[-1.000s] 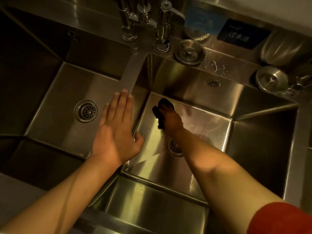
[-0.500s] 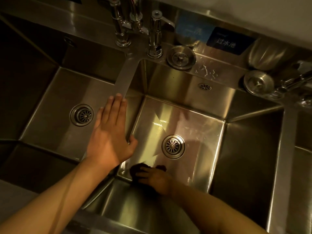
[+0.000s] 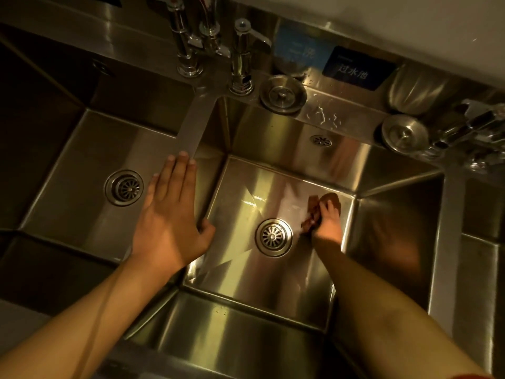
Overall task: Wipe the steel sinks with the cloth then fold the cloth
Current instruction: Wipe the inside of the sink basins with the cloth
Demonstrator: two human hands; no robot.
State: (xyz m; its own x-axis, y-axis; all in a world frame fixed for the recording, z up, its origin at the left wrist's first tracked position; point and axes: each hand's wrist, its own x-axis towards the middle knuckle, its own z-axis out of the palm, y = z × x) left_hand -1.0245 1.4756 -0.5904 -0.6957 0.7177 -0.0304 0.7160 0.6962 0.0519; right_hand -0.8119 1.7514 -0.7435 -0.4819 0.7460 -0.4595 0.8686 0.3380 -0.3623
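1. Two steel sinks are seen from above, side by side: the left sink [image 3: 82,170] and the middle sink [image 3: 273,269], parted by a narrow steel divider [image 3: 191,127].
2. The left hand [image 3: 169,222] is laid flat on the divider, its fingers [image 3: 180,173] straight and released, with nothing held; the thumb is spread toward the middle sink.
3. The right hand [image 3: 328,225] is lowered to the floor of the middle sink, near its far right corner.
4. A dark brown cloth [image 3: 325,203] is pressed against the sink floor under the right hand; the fingers are curled over it and it is grasped, bunched rather than folded.
5. The cloth is found just right of the round drain [image 3: 274,237], apart from it.
6. A second drain [image 3: 124,187] is seen in the left sink.
7. Taps [image 3: 207,45] are mounted on the back ledge above the divider.
8. Two loose strainer plugs are set on the ledge: one [image 3: 282,94] beside the taps, another [image 3: 404,134] further right.
9. A dark sign [image 3: 358,68] with pale characters is fixed to the back wall.
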